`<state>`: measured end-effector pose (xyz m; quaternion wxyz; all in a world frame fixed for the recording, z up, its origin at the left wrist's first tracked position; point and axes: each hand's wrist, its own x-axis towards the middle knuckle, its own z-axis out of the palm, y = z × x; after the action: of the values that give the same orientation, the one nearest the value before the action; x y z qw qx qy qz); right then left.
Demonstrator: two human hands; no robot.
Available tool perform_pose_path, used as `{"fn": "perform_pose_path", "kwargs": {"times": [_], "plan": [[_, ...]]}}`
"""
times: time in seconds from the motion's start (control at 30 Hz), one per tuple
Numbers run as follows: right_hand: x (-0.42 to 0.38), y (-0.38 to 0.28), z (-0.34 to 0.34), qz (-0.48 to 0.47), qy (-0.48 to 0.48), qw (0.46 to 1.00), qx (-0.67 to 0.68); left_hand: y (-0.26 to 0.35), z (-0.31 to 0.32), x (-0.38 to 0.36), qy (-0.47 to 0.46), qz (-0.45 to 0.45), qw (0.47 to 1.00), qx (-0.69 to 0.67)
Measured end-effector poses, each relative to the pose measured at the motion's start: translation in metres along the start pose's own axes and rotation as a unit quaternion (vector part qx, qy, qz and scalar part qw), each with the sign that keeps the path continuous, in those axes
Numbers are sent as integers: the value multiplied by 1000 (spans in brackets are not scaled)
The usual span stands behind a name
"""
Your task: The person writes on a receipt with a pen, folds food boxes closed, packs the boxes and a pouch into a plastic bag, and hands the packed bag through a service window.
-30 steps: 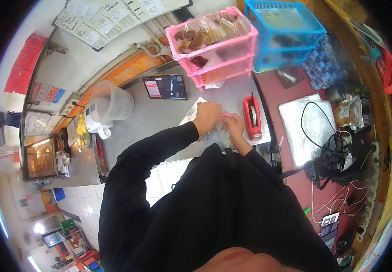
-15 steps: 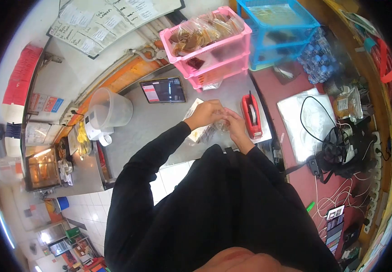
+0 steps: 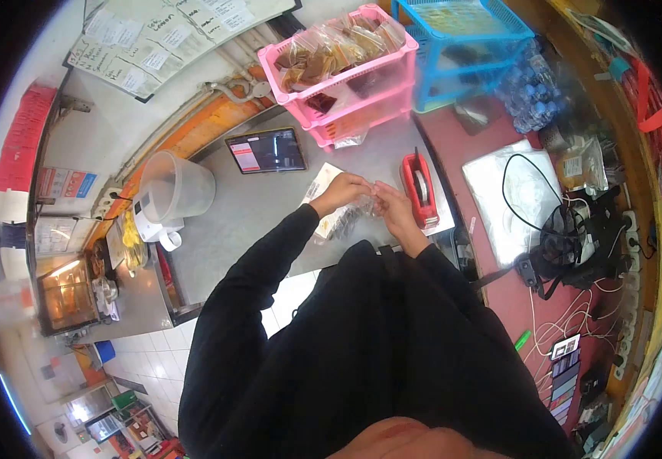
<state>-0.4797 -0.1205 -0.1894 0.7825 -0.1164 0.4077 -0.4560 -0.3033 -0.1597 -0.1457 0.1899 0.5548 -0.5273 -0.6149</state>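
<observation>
Both hands have closed in since a second ago: then the left hand (image 3: 344, 191) and right hand (image 3: 392, 205) worked slightly apart, now their fingertips meet over a small clear bag (image 3: 363, 206), pinched between them just left of the tape dispenser (image 3: 418, 187). Judged: the bag's mouth is being closed or folded. Contents too small to tell. A printed sheet (image 3: 325, 200) lies under the hands. Further left of the dispenser: a tablet (image 3: 266, 151), then an empty clear jug (image 3: 180, 183). Behind the dispenser, a pink rack (image 3: 346, 73) holds bagged brown goods; a blue rack (image 3: 465, 46) stands beside it.
</observation>
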Motion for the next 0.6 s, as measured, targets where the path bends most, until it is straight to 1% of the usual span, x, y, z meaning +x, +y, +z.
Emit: {"fn": "perform_pose_path", "kwargs": {"times": [0.07,0.13,0.2,0.23,0.3,0.43,0.6], "plan": [[0,0,1,5,-1,1000,-4,2,1,-2,-5,0,1000,2],[1,-1,0,11,-3,1000,-8,5,2,-4,-3,-14,999,-30],[2,-1,-2,8,-41,999,-14,3,1,-4,-7,-11,999,-34],[3,-2,-3,8,-41,999,-14,2,1,-5,-11,-8,999,-37],[4,-5,-3,16,-55,996,-62,-1,-1,-6,-18,0,998,-55],[12,-2,-9,28,-70,995,-64,-3,-3,-8,-24,0,996,-87],[11,-3,-10,36,-68,997,10,-2,-4,-8,-11,-18,998,-65]]}}
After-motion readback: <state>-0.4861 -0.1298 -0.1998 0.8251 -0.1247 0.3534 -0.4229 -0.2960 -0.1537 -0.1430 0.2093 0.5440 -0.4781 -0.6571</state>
